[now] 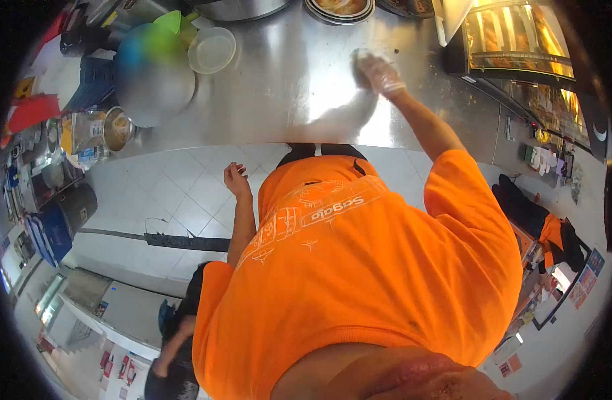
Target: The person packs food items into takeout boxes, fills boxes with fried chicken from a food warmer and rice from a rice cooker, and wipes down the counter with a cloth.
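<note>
My right hand point(384, 76), in a clear plastic glove, is down on the steel counter point(273, 93). Its fingers are bent over something small and greyish at the fingertips, too blurred to name. A small dark crumb point(396, 51) lies on the metal just beyond this hand. My left hand point(236, 179) hangs beside my body, short of the counter's front edge. It is bare, with its fingers loosely curled and a little apart, and nothing shows in it.
A stack of plates point(341, 8) stands at the counter's back, and a lit glass display case point(519, 40) at the right. On the left are a translucent lid point(212, 51), a metal bowl point(119, 128) and a large round blurred thing point(153, 80). Another person's arm point(175, 343) shows behind me.
</note>
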`<action>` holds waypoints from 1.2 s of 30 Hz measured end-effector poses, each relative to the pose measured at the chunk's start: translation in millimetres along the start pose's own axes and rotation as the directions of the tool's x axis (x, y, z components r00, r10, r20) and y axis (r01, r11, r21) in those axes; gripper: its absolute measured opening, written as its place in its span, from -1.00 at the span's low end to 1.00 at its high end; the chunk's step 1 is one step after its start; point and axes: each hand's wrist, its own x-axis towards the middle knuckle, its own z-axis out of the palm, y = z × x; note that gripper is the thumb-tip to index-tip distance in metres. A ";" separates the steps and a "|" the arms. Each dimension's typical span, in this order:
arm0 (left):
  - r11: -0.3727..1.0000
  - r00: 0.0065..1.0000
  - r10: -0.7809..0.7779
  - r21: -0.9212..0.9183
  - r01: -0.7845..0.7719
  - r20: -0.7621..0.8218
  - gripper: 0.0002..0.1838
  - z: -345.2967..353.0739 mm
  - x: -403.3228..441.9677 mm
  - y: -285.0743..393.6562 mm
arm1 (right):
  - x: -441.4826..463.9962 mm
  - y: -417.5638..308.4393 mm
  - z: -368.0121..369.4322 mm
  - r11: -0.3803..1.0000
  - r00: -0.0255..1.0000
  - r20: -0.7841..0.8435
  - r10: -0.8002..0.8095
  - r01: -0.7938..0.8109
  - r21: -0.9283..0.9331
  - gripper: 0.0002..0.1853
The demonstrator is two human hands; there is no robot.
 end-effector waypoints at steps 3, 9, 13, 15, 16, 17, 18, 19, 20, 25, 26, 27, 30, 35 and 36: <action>1.000 1.000 0.013 0.008 -0.013 0.008 -0.71 2.2 2.0 -1.7 | -8.7 -69.8 -32.6 0.959 0.988 0.106 -0.115 0.083 0.272 -0.60; 0.992 0.992 0.101 0.072 -0.106 0.072 -0.72 16.9 -0.5 7.9 | -56.4 -51.7 27.9 0.873 0.979 0.176 -0.106 0.007 0.488 -0.48; 0.993 0.992 0.101 0.056 -0.106 0.076 -0.72 21.5 -1.1 1.4 | -74.6 -32.0 89.6 0.825 0.980 -0.090 0.178 -0.098 0.556 -0.45; 0.995 0.995 0.084 0.040 -0.087 0.060 -0.72 29.6 -6.7 12.6 | -75.4 -100.6 114.6 0.728 1.000 0.010 -0.003 -0.005 0.685 -0.40; 0.997 0.997 0.067 0.032 -0.069 0.048 -0.72 31.7 -13.6 14.3 | -81.7 -132.9 141.3 0.638 0.991 0.067 -0.113 0.020 0.770 -0.37; 0.997 0.996 0.066 0.023 -0.068 0.059 -0.72 32.6 -14.5 10.5 | -83.5 -138.4 150.7 0.656 0.980 0.067 -0.185 0.073 0.751 -0.35; 0.997 0.995 0.070 0.009 -0.070 0.066 -0.73 34.6 -12.7 4.6 | -85.3 -143.9 159.0 0.668 0.964 0.066 -0.256 0.128 0.733 -0.33; 0.997 0.995 0.072 -0.002 -0.072 0.067 -0.73 33.2 -12.0 -0.6 | -82.4 -116.7 129.4 0.813 0.964 0.023 -0.264 0.210 0.543 -0.31; 0.997 0.996 0.069 0.019 -0.071 0.064 -0.73 31.2 -13.8 -0.8 | -84.4 -102.3 103.9 0.907 0.961 -0.015 -0.277 0.267 0.326 -0.29; 0.998 0.998 0.025 0.055 -0.027 0.050 -0.73 42.9 -25.2 2.0 | -58.0 -7.9 76.8 0.336 0.886 0.331 0.324 -0.435 0.835 -0.38; 0.997 0.997 0.053 0.057 -0.056 0.048 -0.73 42.0 -24.1 1.0 | -63.0 -29.2 78.5 0.612 0.961 0.098 0.260 -0.243 0.752 -0.40; 0.995 0.995 0.086 0.053 -0.088 0.045 -0.73 42.6 -23.8 -0.5 | -64.3 -45.0 79.8 0.826 0.985 -0.120 0.126 -0.037 0.562 -0.42; 0.991 0.991 0.130 0.029 -0.131 0.044 -0.73 34.0 -28.0 -7.6 | -79.4 -116.4 56.6 0.787 0.978 -0.158 -0.137 0.204 0.583 -0.43; 0.999 0.999 0.036 0.010 -0.036 -0.011 -0.73 8.7 -39.7 -30.2 | 14.0 -182.8 57.5 0.641 0.907 -0.271 -0.322 0.420 0.642 -0.47; 0.999 0.999 0.047 0.024 -0.046 -0.014 -0.73 11.5 -36.6 -28.3 | 45.8 -191.0 58.6 0.631 0.900 -0.300 -0.317 0.436 0.642 -0.48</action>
